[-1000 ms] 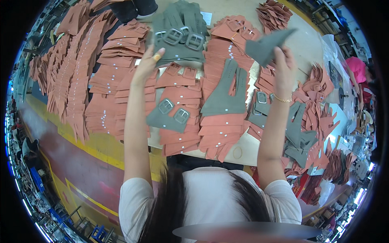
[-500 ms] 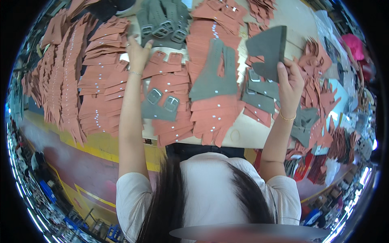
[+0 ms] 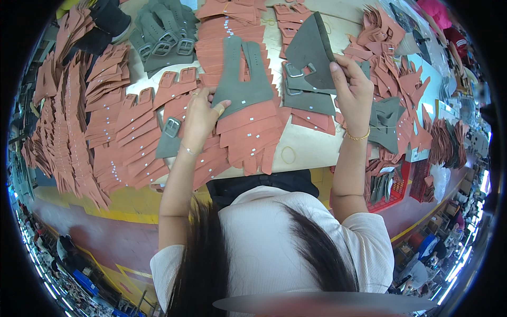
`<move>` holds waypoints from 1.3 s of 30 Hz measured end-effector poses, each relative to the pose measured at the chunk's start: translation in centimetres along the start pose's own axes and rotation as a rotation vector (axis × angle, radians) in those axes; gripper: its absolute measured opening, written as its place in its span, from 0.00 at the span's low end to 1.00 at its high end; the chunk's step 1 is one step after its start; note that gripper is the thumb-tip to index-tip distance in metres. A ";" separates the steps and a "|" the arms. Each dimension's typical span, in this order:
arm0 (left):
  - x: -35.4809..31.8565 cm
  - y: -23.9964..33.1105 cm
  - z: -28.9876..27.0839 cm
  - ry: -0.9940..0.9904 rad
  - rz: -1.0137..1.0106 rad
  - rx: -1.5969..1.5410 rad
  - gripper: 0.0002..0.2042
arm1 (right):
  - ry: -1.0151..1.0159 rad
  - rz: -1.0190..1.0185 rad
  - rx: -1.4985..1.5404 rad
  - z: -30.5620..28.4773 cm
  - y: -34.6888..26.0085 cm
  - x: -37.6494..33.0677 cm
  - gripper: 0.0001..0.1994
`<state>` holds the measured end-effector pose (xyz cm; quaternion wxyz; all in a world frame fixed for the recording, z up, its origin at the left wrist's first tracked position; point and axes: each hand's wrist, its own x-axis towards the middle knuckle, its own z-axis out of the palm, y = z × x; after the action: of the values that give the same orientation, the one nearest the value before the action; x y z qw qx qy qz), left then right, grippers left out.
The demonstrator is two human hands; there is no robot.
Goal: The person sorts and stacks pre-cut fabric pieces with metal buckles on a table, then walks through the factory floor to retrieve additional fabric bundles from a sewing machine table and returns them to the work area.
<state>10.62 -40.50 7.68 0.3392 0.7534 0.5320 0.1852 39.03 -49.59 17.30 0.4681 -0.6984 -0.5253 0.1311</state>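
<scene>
In my right hand (image 3: 353, 87), a dark green flat shoe-upper piece (image 3: 311, 50) is pinched by its right edge and held up above the table. My left hand (image 3: 203, 113) is at the left edge of a green two-strap upper piece (image 3: 245, 84), its thumb on top and fingers closed at the edge. That piece lies flat on a fanned stack of orange-brown pieces (image 3: 253, 134). Below the raised piece lie green buckled pieces (image 3: 311, 95). Left of my left hand sits another green buckled piece (image 3: 170, 138).
Several rows of orange-brown pieces (image 3: 108, 124) cover the table's left side. A pile of green buckled straps (image 3: 163, 39) lies at the back. More pieces heap at the right (image 3: 388, 68), with a bundled green stack (image 3: 385, 124). A red crate (image 3: 393, 193) stands beyond the table's front right.
My left hand has left the green buckled pile at the back and come nearer and right to the two-strap piece. My right hand still holds its piece, now tilted differently. The view has shifted.
</scene>
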 end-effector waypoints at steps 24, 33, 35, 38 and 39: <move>-1.5 1.5 -1.4 -0.360 -0.641 -1.071 0.26 | -0.126 -0.675 -0.249 12.1 2.3 -8.4 0.10; -0.7 1.4 -1.3 -0.436 -0.556 -0.792 0.15 | 0.145 -0.190 -0.571 -1.5 11.2 -3.8 0.06; -0.7 1.2 -1.2 -0.440 -0.553 -0.794 0.14 | 0.123 0.137 -0.781 -7.6 12.8 -3.8 0.08; -0.9 1.1 -1.1 -0.411 -0.562 -0.796 0.14 | 0.101 0.474 -0.878 -12.2 14.3 -4.6 0.09; -0.9 1.2 -1.0 -0.407 -0.564 -0.798 0.14 | 0.056 0.552 -0.855 -12.9 14.6 -4.9 0.10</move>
<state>10.40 -41.29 9.29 0.7325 0.4141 0.5257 0.1249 54.65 -60.63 11.02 0.1024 -0.9434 -0.3153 0.0045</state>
